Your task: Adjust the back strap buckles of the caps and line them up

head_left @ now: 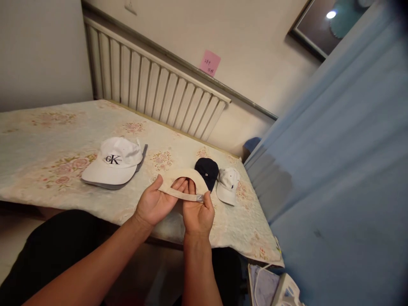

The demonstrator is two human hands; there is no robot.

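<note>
Looks like a home here: flowered cloth (28, 168) spread wide, ribbed radiator (154, 80), blue curtain (344, 161), framed picture (315, 32) on the wall (255, 55)!

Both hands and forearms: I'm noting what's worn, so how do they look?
The left hand and right hand are bare, with no glove, ring, watch or bracelet showing. The forearms are uncovered where visible, no sleeve or cuff in view.

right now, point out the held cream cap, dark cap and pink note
held cream cap (186, 196), head view, back strap
dark cap (205, 169), head view, on crown
pink note (210, 63), head view, paper's middle
</note>
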